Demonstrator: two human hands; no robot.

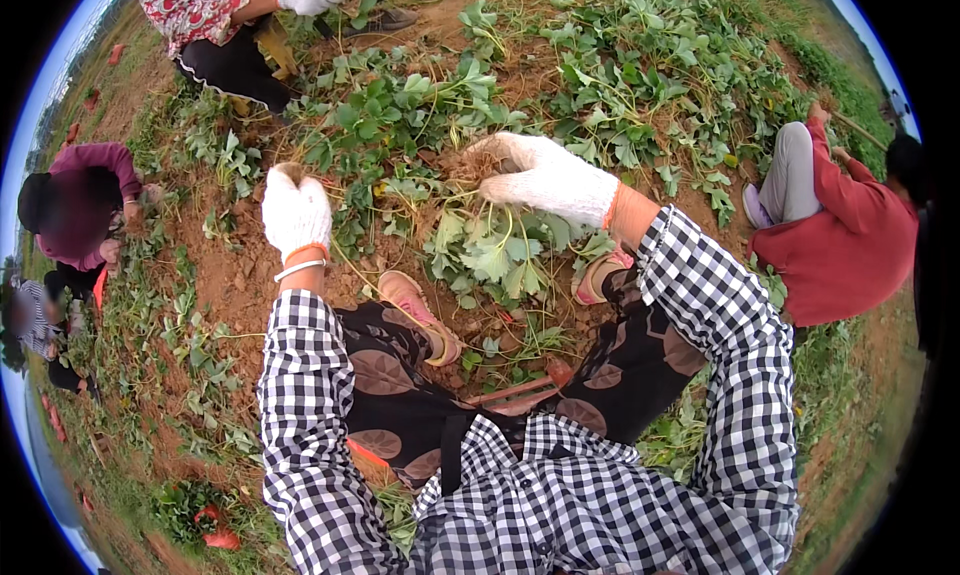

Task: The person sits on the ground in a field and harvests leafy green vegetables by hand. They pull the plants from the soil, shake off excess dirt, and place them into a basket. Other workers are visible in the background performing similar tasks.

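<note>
My left hand [297, 209], in a white knitted glove, is closed at the left of centre, on something brownish and a thin runner that trails from it; what it grips is partly hidden. To the right, my right hand [551, 176], gloved alike, has its fingers curled around the root end of a bunch of leafy plants [491, 249]. The brown roots [478, 164] stick out at the fingertips, and the leaves hang below the hand towards my pink shoes. Thin stems lie between the two hands.
More uprooted-looking leafy plants [615, 72] cover the reddish soil ahead. A person in a patterned sleeve and white glove crouches at the upper left. Others squat at the far left, and one in red [847, 237] sits at the right. A reddish tool-like object [525, 395] lies between my legs.
</note>
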